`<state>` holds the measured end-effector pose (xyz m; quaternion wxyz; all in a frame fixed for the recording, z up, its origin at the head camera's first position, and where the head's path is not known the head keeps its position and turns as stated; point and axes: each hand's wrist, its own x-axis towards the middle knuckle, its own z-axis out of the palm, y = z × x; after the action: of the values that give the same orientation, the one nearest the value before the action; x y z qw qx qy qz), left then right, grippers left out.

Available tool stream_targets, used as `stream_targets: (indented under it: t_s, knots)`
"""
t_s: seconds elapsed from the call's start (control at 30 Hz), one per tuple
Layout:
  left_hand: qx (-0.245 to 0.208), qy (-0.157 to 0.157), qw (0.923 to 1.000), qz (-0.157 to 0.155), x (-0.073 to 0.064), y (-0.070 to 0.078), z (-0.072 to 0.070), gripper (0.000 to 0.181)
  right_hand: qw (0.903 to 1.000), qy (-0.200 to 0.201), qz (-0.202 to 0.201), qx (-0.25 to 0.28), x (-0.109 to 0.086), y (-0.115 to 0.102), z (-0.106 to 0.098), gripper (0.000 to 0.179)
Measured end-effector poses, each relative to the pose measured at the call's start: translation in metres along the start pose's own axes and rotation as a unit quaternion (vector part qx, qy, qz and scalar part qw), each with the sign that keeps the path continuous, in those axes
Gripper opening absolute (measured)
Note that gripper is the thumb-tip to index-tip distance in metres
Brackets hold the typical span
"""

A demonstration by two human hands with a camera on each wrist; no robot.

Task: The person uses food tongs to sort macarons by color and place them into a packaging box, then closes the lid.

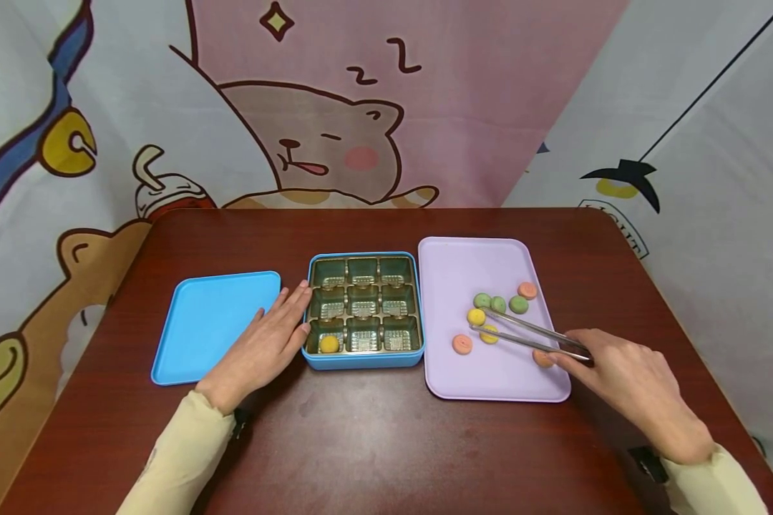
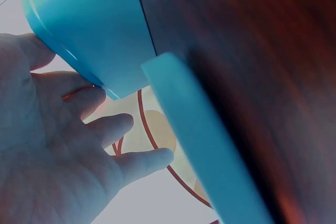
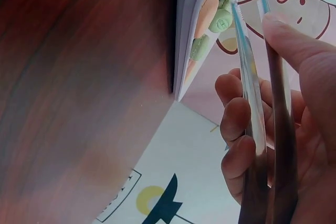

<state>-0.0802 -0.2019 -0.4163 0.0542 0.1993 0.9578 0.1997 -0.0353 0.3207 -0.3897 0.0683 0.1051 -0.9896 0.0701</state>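
Note:
My right hand (image 1: 638, 379) grips metal tongs (image 1: 535, 340) over a lilac tray (image 1: 470, 265). The spread tong tips are on either side of a yellow macaron-like sweet (image 1: 476, 317); whether they touch it I cannot tell. Another yellow sweet (image 1: 489, 335) lies just beside it, partly behind the tongs. My left hand (image 1: 260, 347), fingers extended, rests against the left side of a blue box (image 1: 363, 361). Its gold insert has several square compartments, and a yellow sweet (image 1: 329, 344) sits in the front left one. In the right wrist view, fingers curl around the tongs (image 3: 254, 108).
Green sweets (image 1: 518, 305) and pink sweets (image 1: 462, 344) also lie on the tray, one pink partly hidden by the right hand. A flat blue lid (image 1: 212, 322) lies left of the box. A printed cloth (image 1: 489, 93) hangs behind the dark wooden table (image 1: 361, 443).

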Motion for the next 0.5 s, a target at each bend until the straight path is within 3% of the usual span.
stream_targets:
  t_s: [0.5]
  knots:
    - [-0.004,0.0,1.0,-0.001,0.0,0.0001,0.0006,0.063,0.9993,-0.001,-0.031,-0.019,0.0064,-0.0067,0.0006,0.051]
